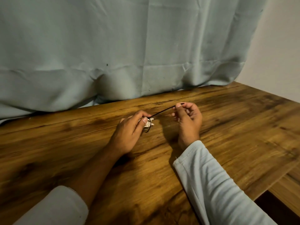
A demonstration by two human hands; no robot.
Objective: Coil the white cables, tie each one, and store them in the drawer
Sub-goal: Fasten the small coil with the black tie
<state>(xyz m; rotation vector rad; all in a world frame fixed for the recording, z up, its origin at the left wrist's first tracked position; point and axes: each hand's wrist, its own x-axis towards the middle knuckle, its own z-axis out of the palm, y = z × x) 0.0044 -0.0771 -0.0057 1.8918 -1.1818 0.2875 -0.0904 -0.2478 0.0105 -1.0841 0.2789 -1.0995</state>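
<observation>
My left hand [128, 132] grips a small coiled white cable [148, 125] against the wooden table [227, 127], near its middle. Most of the coil is hidden under my fingers. A thin black tie [162, 111] is looped round the coil and runs taut up and to the right. My right hand [187, 120] pinches the far end of that tie between thumb and forefinger, raised a little above the table.
A pale blue cloth [129, 54] hangs along the back edge of the table. A white wall [284, 46] stands at the right. At the lower right the tabletop ends beside a lower wooden surface [289, 184] and a dark gap.
</observation>
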